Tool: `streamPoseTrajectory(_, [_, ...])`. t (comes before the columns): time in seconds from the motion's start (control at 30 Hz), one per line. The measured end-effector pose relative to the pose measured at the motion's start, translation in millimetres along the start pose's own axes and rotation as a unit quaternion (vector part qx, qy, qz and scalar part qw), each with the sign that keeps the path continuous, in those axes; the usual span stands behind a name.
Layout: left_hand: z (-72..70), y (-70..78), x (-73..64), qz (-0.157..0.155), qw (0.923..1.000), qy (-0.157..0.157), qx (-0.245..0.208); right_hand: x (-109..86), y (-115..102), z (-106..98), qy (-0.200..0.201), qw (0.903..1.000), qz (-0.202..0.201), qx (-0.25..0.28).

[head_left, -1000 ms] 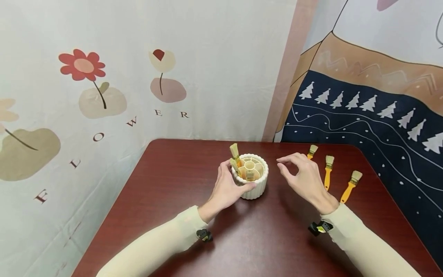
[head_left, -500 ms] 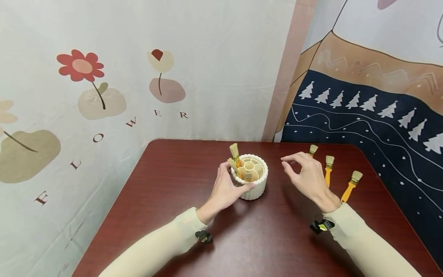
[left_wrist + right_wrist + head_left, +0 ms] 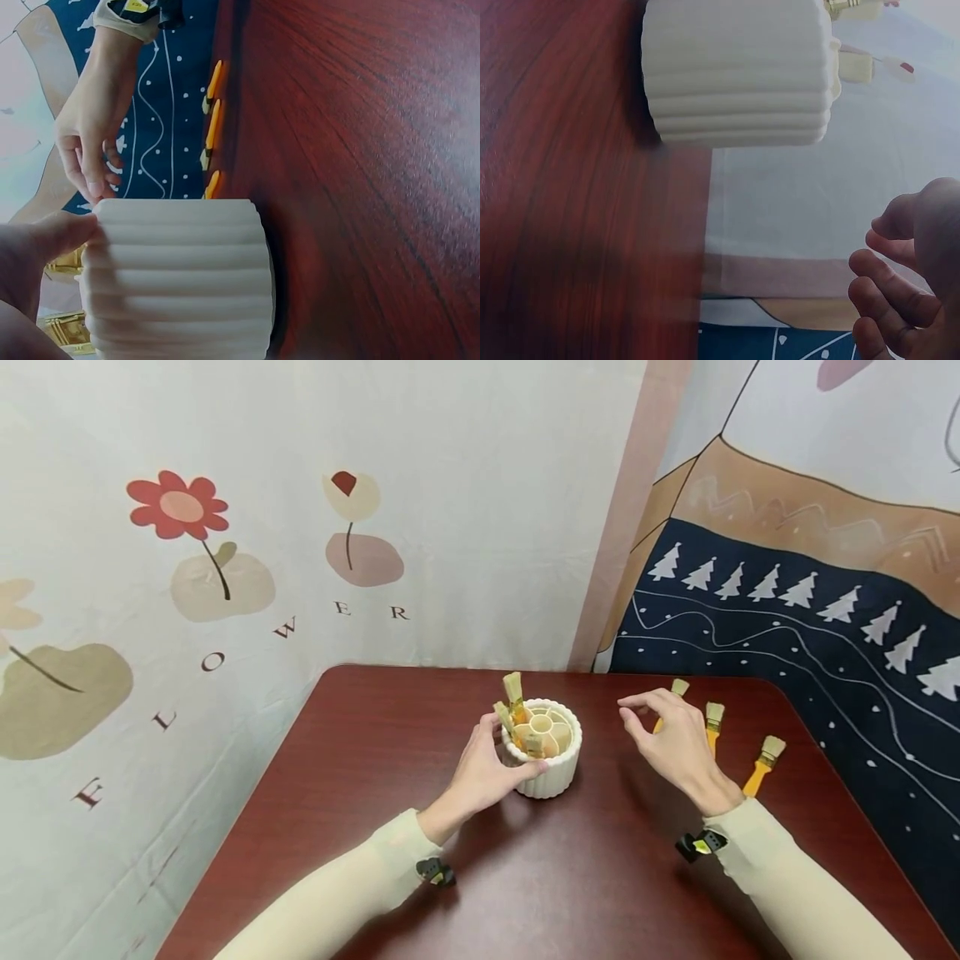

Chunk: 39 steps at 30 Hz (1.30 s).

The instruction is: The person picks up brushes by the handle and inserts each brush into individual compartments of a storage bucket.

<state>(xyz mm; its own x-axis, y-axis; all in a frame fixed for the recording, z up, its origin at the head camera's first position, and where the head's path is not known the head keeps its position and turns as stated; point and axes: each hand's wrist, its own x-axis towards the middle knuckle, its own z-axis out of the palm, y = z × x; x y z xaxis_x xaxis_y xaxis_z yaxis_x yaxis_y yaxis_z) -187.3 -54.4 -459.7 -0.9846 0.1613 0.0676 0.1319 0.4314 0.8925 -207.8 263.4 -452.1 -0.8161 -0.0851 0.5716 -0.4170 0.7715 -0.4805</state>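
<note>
Head view: left fingers (image 3: 485, 728) grip pot (image 3: 551, 779); right fingers (image 3: 649, 699) loosely curved, seemingly slightly parted.

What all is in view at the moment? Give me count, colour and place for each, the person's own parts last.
Holder: 1, off-white, ribbed, divided inside, on the table
Brushes in holder: 3 visible, pale bristles, left and near side
Loose brushes: 3, pale bristles, orange handles, table's right side
Table: 1, dark red-brown, under everything
Flower-print backdrop: 1, whitish, behind and left
Tree-print backdrop: 1, navy, tan and white, right
Wrist devices: 2, mostly black, one per wrist
Sleeves: 2, pale cream, on the forearms
Left hand: 1, bare, gripping the holder
Right hand: 1, bare, between holder and loose brushes, holding nothing
</note>
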Motion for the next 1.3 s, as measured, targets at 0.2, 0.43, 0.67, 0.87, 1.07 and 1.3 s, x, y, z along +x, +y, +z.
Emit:
streamPoseTrajectory(0.2, [-2.7, -3.9, 1.7, 0.01, 0.9997, -0.015, -0.015, 0.2, 7.5, 0.9, -0.002, 1.0, 0.005, -0.005])
streamPoseTrajectory(0.43, [-7.2, -4.8, 4.3, 0.009, 0.9991, -0.03, -0.027, 1.4, 17.5, 0.2, -0.021, 0.9996, 0.015, -0.009])
streamPoseTrajectory(0.67, [-13.2, -1.9, 4.3, -0.004, 0.9976, -0.05, -0.049, 4.4, 27.1, -1.4, -0.033, 0.9993, 0.011, -0.013])
streamPoseTrajectory(0.87, [-13.3, -3.4, 4.8, 0.001, 0.9976, -0.048, -0.051, 5.9, 36.1, -3.6, -0.05, 0.9982, 0.025, -0.022])
streamPoseTrajectory(1.07, [-9.4, -3.8, 1.8, 0.012, 0.9994, -0.014, -0.03, 6.9, 42.3, -7.0, -0.049, 0.9978, 0.029, -0.033])
streamPoseTrajectory(1.3, [0.9, -0.8, -6.3, 0.008, 0.9985, 0.052, 0.016, 8.9, 46.1, -11.5, -0.054, 0.9968, 0.051, -0.029])
